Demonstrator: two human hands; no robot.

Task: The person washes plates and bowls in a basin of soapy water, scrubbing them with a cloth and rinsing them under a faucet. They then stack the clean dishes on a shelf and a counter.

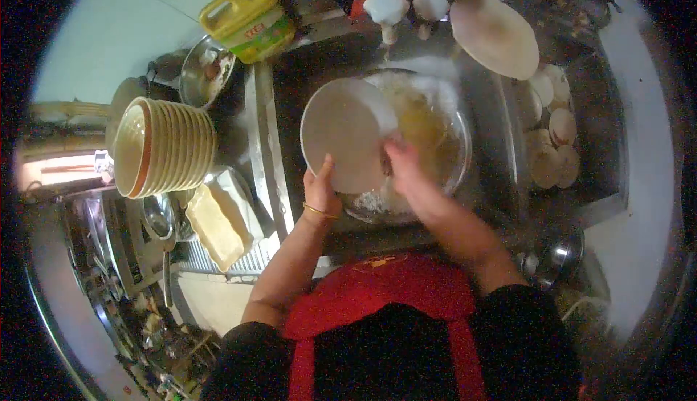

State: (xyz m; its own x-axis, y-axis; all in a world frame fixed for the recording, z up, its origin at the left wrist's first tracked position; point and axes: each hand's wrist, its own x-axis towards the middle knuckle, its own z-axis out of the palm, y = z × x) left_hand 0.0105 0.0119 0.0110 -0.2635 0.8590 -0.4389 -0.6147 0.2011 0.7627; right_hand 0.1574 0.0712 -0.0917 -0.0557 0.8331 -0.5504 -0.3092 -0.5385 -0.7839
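Note:
A pale round plate [341,132] is held tilted over a wide metal basin [465,165], which stands in the sink [287,74]. My left hand [322,189], with a yellow bangle at the wrist, grips the plate's lower left edge, its thumb lying on the face. At the opposite edge, my right hand [406,168] has its fingers curled in against the plate. Yellowish water [417,121] and white foam [435,78] fill the basin behind the plate. Part of the basin is hidden by the plate and my right forearm.
Left of the sink lie a stack of ribbed bowls [174,143], a rectangular cream dish [218,227] and a metal bowl [207,74]. A yellow jug [247,23] stands behind. A tap [387,9] overhangs the basin; an oval plate [495,35] leans right, near several small dishes [544,158].

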